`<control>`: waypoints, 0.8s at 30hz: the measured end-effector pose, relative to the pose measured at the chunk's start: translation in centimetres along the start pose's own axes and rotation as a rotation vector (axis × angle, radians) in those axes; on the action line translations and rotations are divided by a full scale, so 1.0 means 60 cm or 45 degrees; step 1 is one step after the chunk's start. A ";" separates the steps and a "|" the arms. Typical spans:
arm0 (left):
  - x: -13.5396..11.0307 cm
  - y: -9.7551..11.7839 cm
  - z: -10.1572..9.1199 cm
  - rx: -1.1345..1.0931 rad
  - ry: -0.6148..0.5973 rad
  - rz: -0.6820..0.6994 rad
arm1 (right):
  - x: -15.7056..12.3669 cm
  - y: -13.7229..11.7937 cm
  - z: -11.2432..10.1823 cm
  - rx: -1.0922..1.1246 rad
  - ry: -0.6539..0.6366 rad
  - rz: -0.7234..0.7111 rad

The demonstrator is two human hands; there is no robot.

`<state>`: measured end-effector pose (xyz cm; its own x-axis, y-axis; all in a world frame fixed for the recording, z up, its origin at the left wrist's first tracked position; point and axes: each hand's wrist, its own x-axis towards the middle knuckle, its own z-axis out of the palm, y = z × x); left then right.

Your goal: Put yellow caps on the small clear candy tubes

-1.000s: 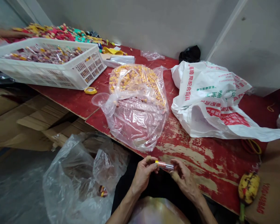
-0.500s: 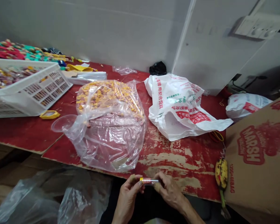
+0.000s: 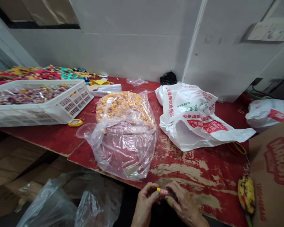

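Observation:
Both of my hands meet at the near edge of the worn red table (image 3: 194, 170). My left hand (image 3: 145, 201) pinches the yellow-capped end of a small clear tube (image 3: 162, 191) with reddish contents. My right hand (image 3: 182, 203) is closed round the tube's other end, so most of the tube is hidden. Just beyond my hands lies a clear plastic bag (image 3: 125, 129) holding many small yellow and red pieces.
A white slotted crate (image 3: 44, 107) of wrapped items stands at the left, with a yellow cap (image 3: 75, 122) and a clear lid (image 3: 85, 130) beside it. A white printed bag (image 3: 194, 116) lies at centre right. A cardboard box (image 3: 274, 167) and a dark-spotted banana (image 3: 246, 194) are at the right.
My hands have drawn closer together, and the right hand now covers more of the tube. The camera has tilted up and swung a little, so my hands sit lower in the picture.

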<state>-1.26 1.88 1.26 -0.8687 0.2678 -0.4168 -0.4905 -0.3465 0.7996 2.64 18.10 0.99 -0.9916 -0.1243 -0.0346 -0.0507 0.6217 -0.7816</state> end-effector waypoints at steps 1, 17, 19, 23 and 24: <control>0.000 -0.001 0.006 0.002 -0.020 0.000 | 0.000 0.002 0.002 0.023 0.015 -0.047; 0.099 0.087 -0.076 0.495 0.630 0.612 | 0.078 0.167 -0.040 -0.680 0.644 -0.024; 0.132 0.103 -0.096 0.680 0.715 0.689 | 0.081 0.173 -0.036 -0.740 0.707 -0.058; 0.204 0.137 -0.117 0.978 0.740 0.772 | 0.085 0.169 -0.052 -0.771 0.848 -0.069; 0.223 0.146 -0.116 1.016 0.709 0.783 | 0.089 0.167 -0.062 -0.777 0.870 -0.065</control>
<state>-17.68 -3.80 -0.33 -0.9535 -0.2523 0.1647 0.0385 0.4399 0.8972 -3.59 26.54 -4.75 -0.8312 0.2004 0.5186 0.0419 0.9527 -0.3010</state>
